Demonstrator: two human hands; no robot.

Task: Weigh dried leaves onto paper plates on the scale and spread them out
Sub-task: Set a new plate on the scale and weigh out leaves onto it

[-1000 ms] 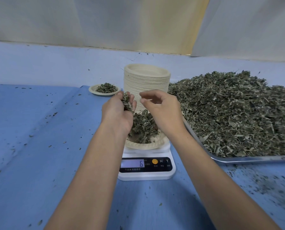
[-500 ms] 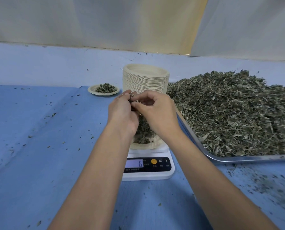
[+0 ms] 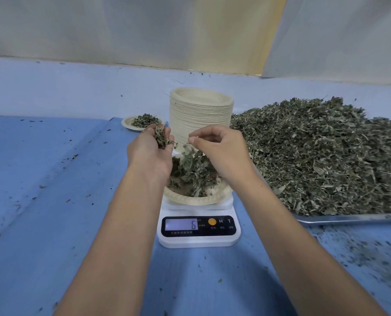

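Observation:
A white digital scale (image 3: 199, 236) stands in the middle of the blue table, its display reading 6. On it sits a paper plate (image 3: 196, 198) with a loose heap of dried leaves (image 3: 193, 173). My left hand (image 3: 151, 153) hovers over the plate's left side, its fingers curled round a small clump of leaves. My right hand (image 3: 217, 151) is above the plate's right side, thumb and forefinger pinched together; leaf bits are falling beneath it. I cannot tell whether anything stays in the pinch.
A tall stack of paper plates (image 3: 200, 117) stands just behind the scale. A filled plate (image 3: 142, 123) lies at the back left. A metal tray (image 3: 349, 217) heaped with dried leaves (image 3: 326, 153) fills the right side. Leaf crumbs dot the blue cloth (image 3: 53, 201).
My hands met above the plate half a second ago; now they have parted, the right drawn rightward, and leaf bits drop onto the heap. The scale reading stays at 6.

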